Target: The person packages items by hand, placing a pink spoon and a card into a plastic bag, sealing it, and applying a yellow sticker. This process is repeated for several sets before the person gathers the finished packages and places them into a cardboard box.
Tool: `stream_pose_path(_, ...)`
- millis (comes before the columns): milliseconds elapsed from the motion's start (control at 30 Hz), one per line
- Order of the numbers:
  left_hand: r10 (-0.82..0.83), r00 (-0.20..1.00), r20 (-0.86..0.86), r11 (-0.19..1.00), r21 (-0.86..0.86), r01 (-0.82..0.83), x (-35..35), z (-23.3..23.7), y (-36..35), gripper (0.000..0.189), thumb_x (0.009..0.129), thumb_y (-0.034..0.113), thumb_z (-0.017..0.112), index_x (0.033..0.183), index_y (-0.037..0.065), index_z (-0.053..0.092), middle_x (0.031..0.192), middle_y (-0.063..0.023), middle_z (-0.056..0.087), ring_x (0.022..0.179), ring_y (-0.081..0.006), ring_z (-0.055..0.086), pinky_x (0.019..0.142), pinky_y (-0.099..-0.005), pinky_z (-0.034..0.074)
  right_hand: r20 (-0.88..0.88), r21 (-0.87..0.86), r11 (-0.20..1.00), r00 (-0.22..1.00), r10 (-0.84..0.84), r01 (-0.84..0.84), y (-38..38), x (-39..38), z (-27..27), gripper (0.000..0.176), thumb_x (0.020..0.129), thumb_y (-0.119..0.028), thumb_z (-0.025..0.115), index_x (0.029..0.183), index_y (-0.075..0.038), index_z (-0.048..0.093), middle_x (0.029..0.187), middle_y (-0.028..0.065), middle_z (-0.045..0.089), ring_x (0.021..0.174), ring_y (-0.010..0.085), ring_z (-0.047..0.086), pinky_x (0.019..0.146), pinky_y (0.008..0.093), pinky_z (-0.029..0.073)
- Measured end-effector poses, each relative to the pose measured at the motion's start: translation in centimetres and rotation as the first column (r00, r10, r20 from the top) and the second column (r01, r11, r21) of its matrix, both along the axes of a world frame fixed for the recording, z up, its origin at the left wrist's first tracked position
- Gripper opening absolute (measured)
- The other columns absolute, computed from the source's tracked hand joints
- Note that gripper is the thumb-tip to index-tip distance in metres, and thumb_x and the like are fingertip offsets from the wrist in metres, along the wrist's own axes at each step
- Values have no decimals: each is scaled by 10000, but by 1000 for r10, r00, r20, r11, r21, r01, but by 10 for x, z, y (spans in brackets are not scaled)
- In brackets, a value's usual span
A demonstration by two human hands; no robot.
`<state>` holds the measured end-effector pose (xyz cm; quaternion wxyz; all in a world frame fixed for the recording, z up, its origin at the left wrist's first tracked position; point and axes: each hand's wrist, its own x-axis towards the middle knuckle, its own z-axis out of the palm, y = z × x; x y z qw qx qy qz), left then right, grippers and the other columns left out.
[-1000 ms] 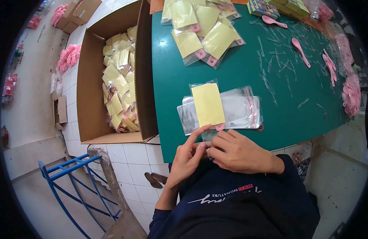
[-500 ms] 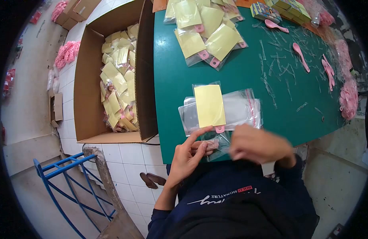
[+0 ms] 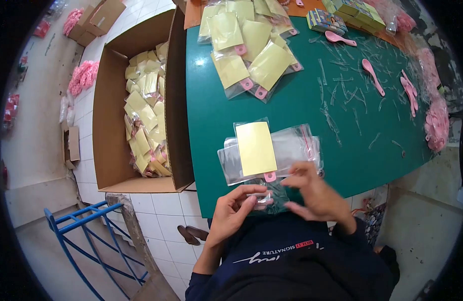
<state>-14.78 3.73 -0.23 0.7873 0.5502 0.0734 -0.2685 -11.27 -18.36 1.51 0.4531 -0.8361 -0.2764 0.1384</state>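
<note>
A clear plastic bag (image 3: 274, 193) holds a yellow card (image 3: 256, 149) and a pink spoon handle (image 3: 269, 176) with a hole at its end. The bag lies on several flat clear bags (image 3: 294, 143) near the table's front edge. My left hand (image 3: 235, 209) pinches the bag's loose near end, with thumb and index finger together. To the right, my right hand (image 3: 319, 195) is slightly blurred, its fingers apart beside the same end of the bag. Nothing shows in its grasp.
Filled bags with yellow cards (image 3: 244, 47) are heaped on the green table (image 3: 306, 95). Pink spoons (image 3: 373, 77) and thin plastic strips lie to the right, small boxes (image 3: 329, 22) behind. A cardboard box (image 3: 179, 100) of filled bags stands left, near a blue metal rail (image 3: 81, 214).
My right hand has opened from a closed, blurred shape and shifted slightly. My left hand keeps its pinch on the bag's near end. The view has tilted a little.
</note>
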Motion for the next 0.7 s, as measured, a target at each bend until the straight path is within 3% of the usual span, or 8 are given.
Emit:
stream_pose_path(100,-92,996,-2,990,-111,91,-3,-2,8,310,950,26,383,1248,-55,414,1057,-167,606,1004,-270,613,876,-321,499,74,156,976,983,-166,153,15,-7,-26,416,679,41,696,1043,-71,531,1036,132,413,893,249,551,765,322,495)
stream_pose_path(200,-102,993,-51,979,-182,91,-5,1,19,427,955,33,370,1361,7,238,1070,-173,601,979,-283,624,859,-323,504,57,173,983,996,-73,62,8,1,-20,308,697,78,667,965,-44,577,1029,112,405,876,219,555,767,307,497)
stream_pose_path(233,-150,987,61,987,68,146,-4,-3,21,515,937,17,418,1371,50,143,1045,-172,611,939,-280,643,815,-322,517,-30,178,980,996,-80,84,7,0,-19,223,713,64,667,906,-27,602,1037,104,407,904,196,554,772,303,494)
stream_pose_path(333,-221,899,379,880,474,16,-9,-4,6,466,896,-7,503,1296,31,267,1023,-158,619,927,-257,650,744,-317,533,-67,191,979,996,-62,73,3,4,-14,205,727,40,672,907,-27,599,1035,103,411,922,193,554,780,296,489)
stream_pose_path(367,-190,880,435,868,493,-56,-7,-2,0,352,831,-26,594,1141,15,433,982,-124,623,860,-224,658,686,-307,541,-85,190,979,995,-57,72,2,3,-13,196,729,35,673,902,-23,599,1037,104,410,924,195,554,785,293,489)
stream_pose_path(467,-284,888,363,777,630,-9,-7,-6,3,234,786,-35,634,996,18,546,959,-99,617,815,-202,644,668,-288,546,-118,181,980,991,-65,86,-1,1,-9,162,743,21,672,884,-13,600,1042,105,415,917,194,559,793,287,490)
stream_pose_path(533,-216,901,377,798,600,-60,-7,-4,-1,187,776,-30,650,939,0,563,958,-95,600,820,-165,623,671,-265,533,-109,165,980,989,-95,112,-3,-1,-8,127,762,11,664,871,-6,600,1046,107,428,893,183,571,788,286,495)
stream_pose_path(700,-47,932,359,830,534,-164,-9,-4,-13,122,773,-23,662,865,-17,582,941,-82,557,817,-119,589,670,-229,518,-515,237,897,831,-210,374,5,-11,-12,83,828,-8,613,895,26,576,946,104,529,807,131,608,685,250,517)
